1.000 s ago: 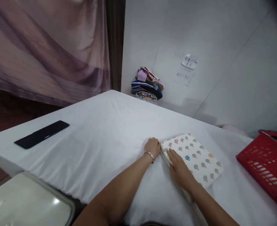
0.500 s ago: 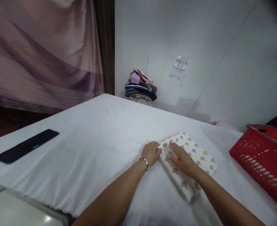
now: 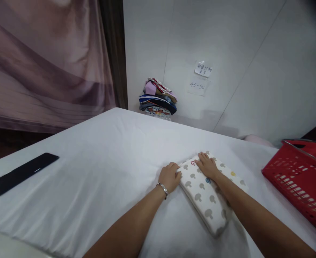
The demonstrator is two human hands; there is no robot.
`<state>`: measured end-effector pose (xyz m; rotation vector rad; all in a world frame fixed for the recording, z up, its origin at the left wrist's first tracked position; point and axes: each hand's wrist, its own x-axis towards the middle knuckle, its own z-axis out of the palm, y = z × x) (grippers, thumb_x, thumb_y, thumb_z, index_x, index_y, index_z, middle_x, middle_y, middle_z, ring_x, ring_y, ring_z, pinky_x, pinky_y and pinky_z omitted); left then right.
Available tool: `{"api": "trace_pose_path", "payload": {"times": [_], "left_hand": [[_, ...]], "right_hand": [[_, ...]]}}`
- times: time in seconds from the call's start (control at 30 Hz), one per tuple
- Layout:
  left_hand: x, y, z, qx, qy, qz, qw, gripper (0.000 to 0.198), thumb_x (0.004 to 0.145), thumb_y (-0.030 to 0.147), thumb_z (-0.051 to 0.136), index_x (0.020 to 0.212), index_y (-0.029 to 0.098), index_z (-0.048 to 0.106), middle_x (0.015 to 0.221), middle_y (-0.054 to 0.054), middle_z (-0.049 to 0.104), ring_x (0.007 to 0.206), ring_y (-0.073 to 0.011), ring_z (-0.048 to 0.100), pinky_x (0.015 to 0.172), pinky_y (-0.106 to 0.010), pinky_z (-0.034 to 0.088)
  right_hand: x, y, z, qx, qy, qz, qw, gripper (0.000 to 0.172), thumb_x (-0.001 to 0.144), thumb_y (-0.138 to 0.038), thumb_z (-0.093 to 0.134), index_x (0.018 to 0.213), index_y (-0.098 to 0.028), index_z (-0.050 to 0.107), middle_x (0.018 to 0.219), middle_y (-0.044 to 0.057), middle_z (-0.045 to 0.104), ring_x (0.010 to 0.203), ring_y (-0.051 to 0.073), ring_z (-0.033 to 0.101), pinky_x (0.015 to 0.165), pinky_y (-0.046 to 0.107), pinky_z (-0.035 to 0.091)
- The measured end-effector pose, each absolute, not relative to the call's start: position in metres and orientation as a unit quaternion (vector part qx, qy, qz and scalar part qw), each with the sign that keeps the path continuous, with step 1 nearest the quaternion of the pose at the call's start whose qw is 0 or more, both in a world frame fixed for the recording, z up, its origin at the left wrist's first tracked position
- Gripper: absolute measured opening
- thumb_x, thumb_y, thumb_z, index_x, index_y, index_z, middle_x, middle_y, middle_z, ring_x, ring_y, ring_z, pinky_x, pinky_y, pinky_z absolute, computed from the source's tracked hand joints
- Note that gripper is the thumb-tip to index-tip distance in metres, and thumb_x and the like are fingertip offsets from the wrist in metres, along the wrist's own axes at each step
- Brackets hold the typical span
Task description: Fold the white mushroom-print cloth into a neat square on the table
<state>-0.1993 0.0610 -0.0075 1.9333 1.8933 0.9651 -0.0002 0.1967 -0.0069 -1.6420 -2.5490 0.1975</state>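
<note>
A folded white cloth with a grey mushroom print [image 3: 206, 195] lies on the white-covered table [image 3: 106, 161], right of centre. My left hand [image 3: 170, 176], with a bracelet on the wrist, is curled against the cloth's left edge, fingers tucked at the fold. My right hand [image 3: 208, 165] lies flat on top of the cloth near its far end, fingers stretched out and pressing down. My right forearm runs over the cloth's right side.
A red plastic basket [image 3: 300, 182] stands at the right edge. A flat black bar-shaped object [image 3: 19, 173] lies at the left. A stack of folded colourful clothes [image 3: 158, 100] sits at the far corner by the wall, with paper notes [image 3: 203, 70] taped above.
My right hand has slid along the top of the cloth from its near part to its far end. My left hand stays at the left edge. The view has shifted slightly.
</note>
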Motion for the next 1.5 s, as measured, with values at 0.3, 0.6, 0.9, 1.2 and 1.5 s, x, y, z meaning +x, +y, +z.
{"api": "trace_pose_path", "payload": {"times": [0.3, 0.6, 0.9, 1.2, 1.5], "left_hand": [[-0.2, 0.062, 0.0, 0.662, 0.667, 0.308, 0.146, 0.018, 0.078, 0.023, 0.046, 0.092, 0.022, 0.057, 0.101, -0.002, 0.057, 0.092, -0.0175, 0.053, 0.078, -0.029, 0.039], [-0.206, 0.069, -0.005, 0.677, 0.645, 0.326, 0.135, 0.016, 0.08, 0.025, 0.046, 0.093, 0.021, 0.055, 0.097, -0.002, 0.058, 0.082, -0.0148, 0.056, 0.074, -0.027, 0.041], [-0.206, 0.075, -0.014, 0.672, 0.64, 0.355, 0.115, 0.031, 0.08, 0.032, 0.045, 0.107, 0.019, 0.053, 0.106, -0.005, 0.058, 0.091, -0.0185, 0.056, 0.082, -0.031, 0.044], [-0.149, 0.035, 0.024, 0.826, 0.479, 0.299, -0.003, 0.042, 0.085, 0.042, 0.042, 0.12, 0.021, 0.047, 0.13, -0.007, 0.047, 0.124, -0.024, 0.035, 0.102, -0.044, 0.028], [-0.122, -0.003, -0.001, 0.911, 0.382, 0.152, -0.046, 0.064, 0.08, 0.05, 0.048, 0.135, 0.021, 0.031, 0.142, -0.008, 0.032, 0.131, -0.026, 0.023, 0.107, -0.052, 0.008]], "right_hand": [[0.003, 0.206, -0.004, -0.56, -0.825, 0.058, 0.051, 0.06, 0.088, -0.05, 0.024, 0.137, -0.017, 0.028, 0.145, 0.008, 0.022, 0.134, 0.023, 0.014, 0.106, 0.048, 0.009], [0.063, 0.186, 0.018, -0.613, -0.765, 0.11, 0.161, 0.06, 0.082, -0.042, 0.044, 0.135, -0.017, 0.032, 0.142, 0.009, 0.03, 0.131, 0.024, 0.023, 0.106, 0.042, 0.017], [0.154, 0.142, 0.02, -0.665, -0.622, 0.302, 0.281, 0.033, 0.076, -0.041, 0.05, 0.094, -0.018, 0.066, 0.092, 0.004, 0.067, 0.09, 0.021, 0.059, 0.078, 0.03, 0.046], [0.162, 0.15, 0.012, -0.657, -0.474, 0.452, 0.374, 0.019, 0.073, -0.028, 0.058, 0.083, -0.013, 0.064, 0.085, 0.009, 0.068, 0.074, 0.017, 0.063, 0.063, 0.025, 0.052], [0.161, 0.142, 0.022, -0.661, -0.402, 0.483, 0.409, 0.019, 0.077, -0.029, 0.057, 0.087, -0.013, 0.058, 0.087, 0.009, 0.066, 0.071, 0.017, 0.063, 0.06, 0.026, 0.054]]}}
